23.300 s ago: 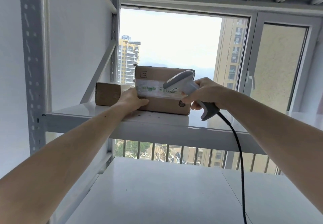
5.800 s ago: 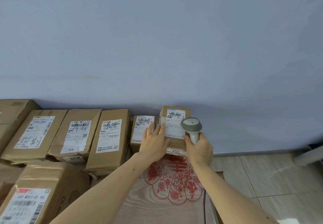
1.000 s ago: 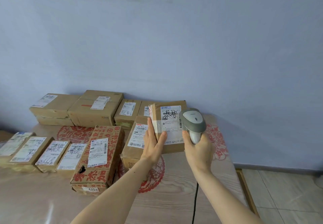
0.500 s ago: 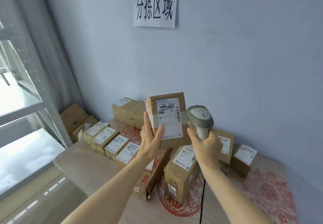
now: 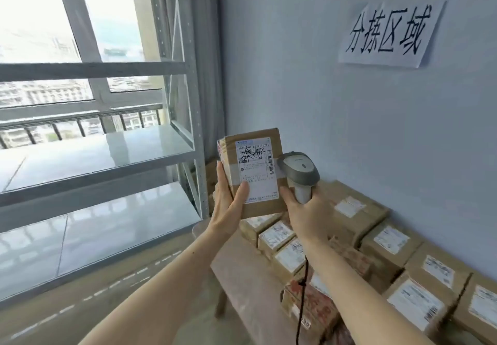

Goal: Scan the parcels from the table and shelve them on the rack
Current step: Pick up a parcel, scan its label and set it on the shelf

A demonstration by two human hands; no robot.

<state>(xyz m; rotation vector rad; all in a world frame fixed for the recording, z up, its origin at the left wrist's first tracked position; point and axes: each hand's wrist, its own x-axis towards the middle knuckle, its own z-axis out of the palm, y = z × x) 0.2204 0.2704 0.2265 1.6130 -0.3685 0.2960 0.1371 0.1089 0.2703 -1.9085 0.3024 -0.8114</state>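
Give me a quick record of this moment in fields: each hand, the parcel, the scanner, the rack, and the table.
left hand: grips the parcel from its left side
right hand: holds the scanner by its handle
parcel: upright, label facing the camera
scanner: head right of the label, cord hanging down
rack: on the left by the window, visible shelves bare
table: many labelled parcels lying on it

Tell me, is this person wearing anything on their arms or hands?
Nothing visible. Both forearms are bare right to the bottom edge of the picture, with no sleeves showing. The left hand and right hand have no gloves, rings, watch or wristband in view.
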